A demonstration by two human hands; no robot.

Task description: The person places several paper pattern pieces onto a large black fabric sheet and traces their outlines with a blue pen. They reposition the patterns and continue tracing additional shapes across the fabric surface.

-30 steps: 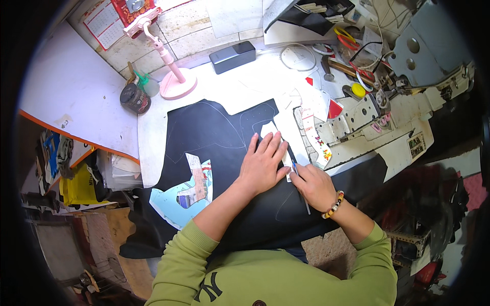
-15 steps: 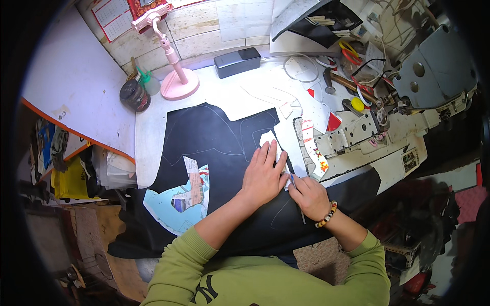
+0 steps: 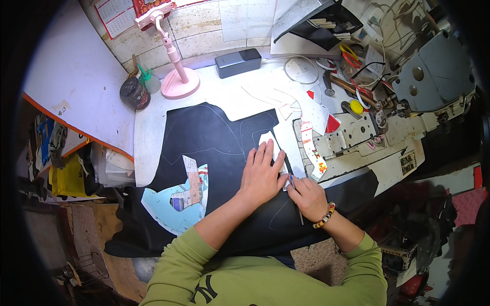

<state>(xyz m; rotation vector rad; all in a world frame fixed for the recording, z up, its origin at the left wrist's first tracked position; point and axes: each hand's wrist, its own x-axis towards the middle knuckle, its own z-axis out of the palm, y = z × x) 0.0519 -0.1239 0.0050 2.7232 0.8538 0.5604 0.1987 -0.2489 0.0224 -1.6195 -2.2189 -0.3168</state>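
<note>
A large sheet of black leather-like material, marked with thin pale outlines, covers much of the white table. My left hand lies flat with fingers stretched on a narrow white pattern piece, pressing it to the sheet and hiding its middle. Close beside it, my right hand is closed around a slim pen. Its blue part shows at the lower edge of the pattern piece, near my left thumb; the exact point of contact is too small to tell. Left of my hands rests a light blue pattern piece with a printed-paper piece over it.
At the right stands a sewing machine, with a hammer and other tools behind. A pink stand, a black box-shaped device and a dark jar line the back. A printed paper strip lies right of my hands.
The whole view has shifted slightly. Both hands keep nearly the same places on the pattern piece and the pen, with no clear movement between the frames.
</note>
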